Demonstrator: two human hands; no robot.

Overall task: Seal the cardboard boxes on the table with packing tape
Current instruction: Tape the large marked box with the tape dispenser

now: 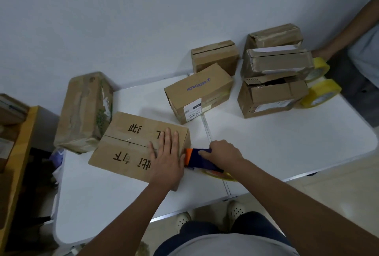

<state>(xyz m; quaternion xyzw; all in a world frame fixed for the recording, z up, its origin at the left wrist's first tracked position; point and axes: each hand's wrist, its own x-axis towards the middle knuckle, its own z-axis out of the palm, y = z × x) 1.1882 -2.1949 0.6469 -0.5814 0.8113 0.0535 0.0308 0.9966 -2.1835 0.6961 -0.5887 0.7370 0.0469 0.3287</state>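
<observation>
on the box point(131, 149) the left hand point(166, 159) presses flat; right fingers point(207, 154) grip the tape dispenser point(202, 158).

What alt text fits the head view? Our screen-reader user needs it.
A left hand presses flat on a cardboard box while the right hand grips a tape dispenser at the box's right edge. More boxes and yellow tape rolls sit farther back on the white table.
</observation>
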